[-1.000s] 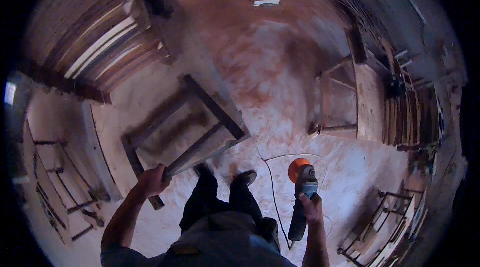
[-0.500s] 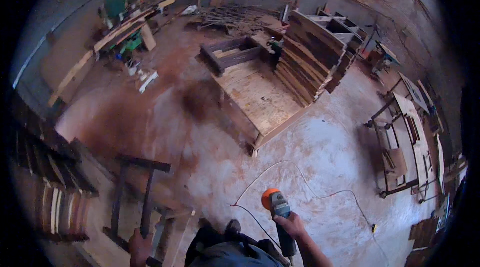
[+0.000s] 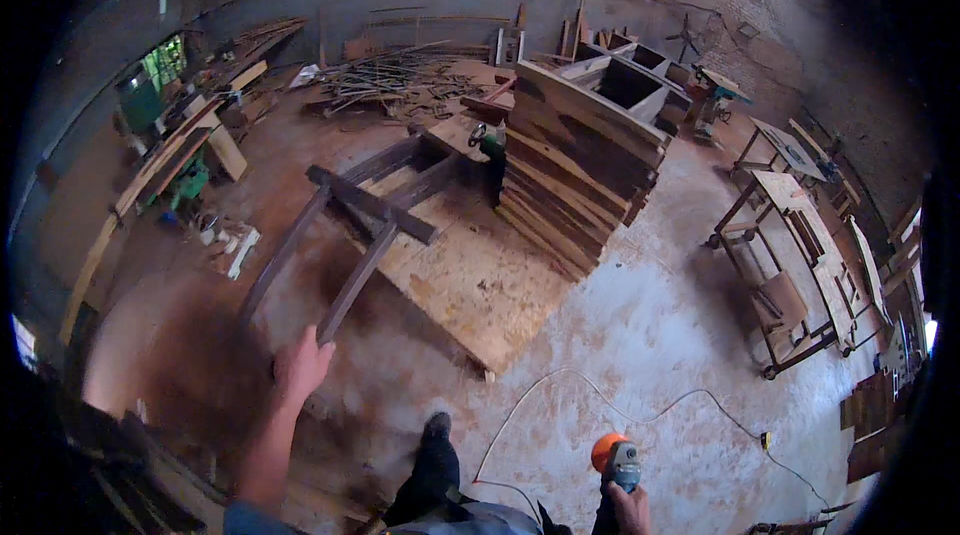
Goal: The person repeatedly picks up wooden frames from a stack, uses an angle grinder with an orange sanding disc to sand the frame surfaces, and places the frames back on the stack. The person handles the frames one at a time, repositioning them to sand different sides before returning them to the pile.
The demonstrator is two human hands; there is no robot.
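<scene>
My left hand [image 3: 302, 367] is closed round one leg of a dark wooden frame [image 3: 352, 287], whose crossbar is held out over the near left edge of a low plywood-topped table [image 3: 470, 285]. In my right hand [image 3: 631, 509], low at the front, is an angle grinder [image 3: 625, 469] with an orange disc [image 3: 606, 450] at its head. The grinder is held over the floor, right of my dark shoe [image 3: 437, 424]. Another dark wooden frame [image 3: 432, 181] lies on the table's far left part, partly hidden behind the one I hold.
Stacked wood-grained panels [image 3: 570, 170] stand on the table's right side. A pale cable [image 3: 560, 375] snakes across the dusty floor. Wheeled racks [image 3: 800, 265] stand at right. A scrap-wood pile [image 3: 400, 85] lies at the back, and a green machine [image 3: 140, 105] stands at left.
My left hand has lifted the dark frame from the lower left and swung it forward to the table. The view has shifted closer to the table; the grinder appears lower and further right.
</scene>
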